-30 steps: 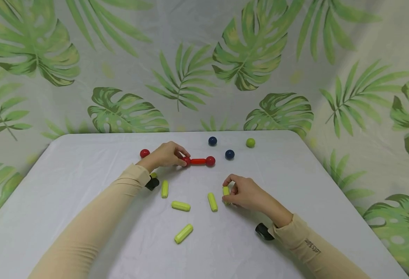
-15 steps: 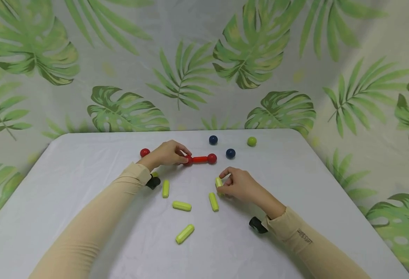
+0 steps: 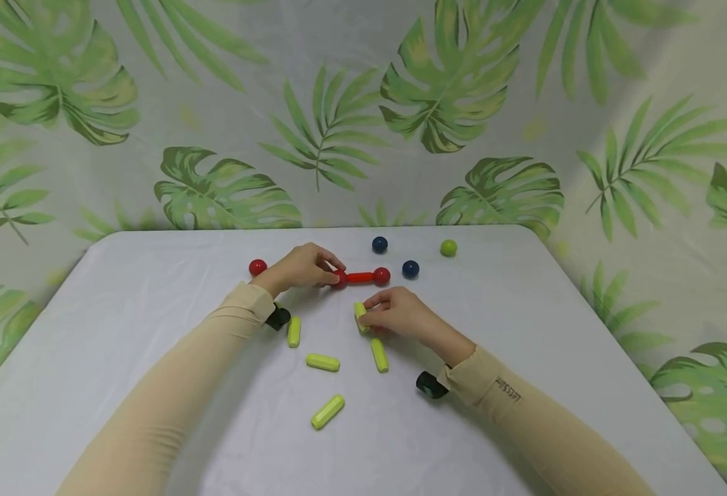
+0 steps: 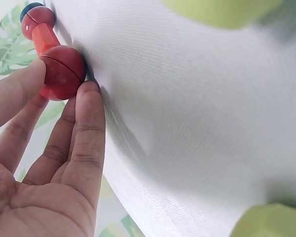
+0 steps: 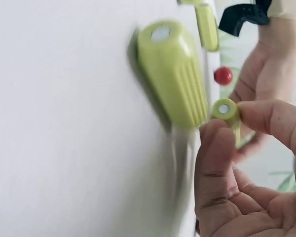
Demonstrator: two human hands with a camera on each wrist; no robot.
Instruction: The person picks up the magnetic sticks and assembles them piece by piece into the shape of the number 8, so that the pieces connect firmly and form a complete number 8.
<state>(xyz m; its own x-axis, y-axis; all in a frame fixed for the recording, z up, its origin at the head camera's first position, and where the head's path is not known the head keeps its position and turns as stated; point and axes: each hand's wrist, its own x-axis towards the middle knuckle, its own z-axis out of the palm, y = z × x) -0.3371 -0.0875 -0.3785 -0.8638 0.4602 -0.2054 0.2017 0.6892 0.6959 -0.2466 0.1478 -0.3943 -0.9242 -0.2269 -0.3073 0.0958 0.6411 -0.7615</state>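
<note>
Near the back of the table, my left hand (image 3: 304, 266) pinches a red ball (image 4: 65, 74) between thumb and fingers. A red magnetic rod (image 3: 360, 277) joins that ball to a second red ball (image 3: 382, 276) on its right, like a dumbbell. My right hand (image 3: 403, 313) pinches a yellow-green magnetic rod (image 3: 360, 317) between thumb and fingertips, in front of the dumbbell and apart from it. In the right wrist view the silvery end of this held rod (image 5: 224, 109) faces the camera. Just below it lies another yellow-green rod (image 3: 379, 355).
More yellow-green rods lie toward the front and left: one upright in view (image 3: 293, 331), one crosswise (image 3: 322, 362), one slanted (image 3: 328, 412). Behind are two dark blue balls (image 3: 410, 269), a green ball (image 3: 448, 248), and a red ball (image 3: 258, 267) by the left wrist.
My right hand has carried its yellow-green rod leftward and away from me, closer to the dumbbell. The left hand keeps its grip on the red ball, shifting slightly to the right with the dumbbell.
</note>
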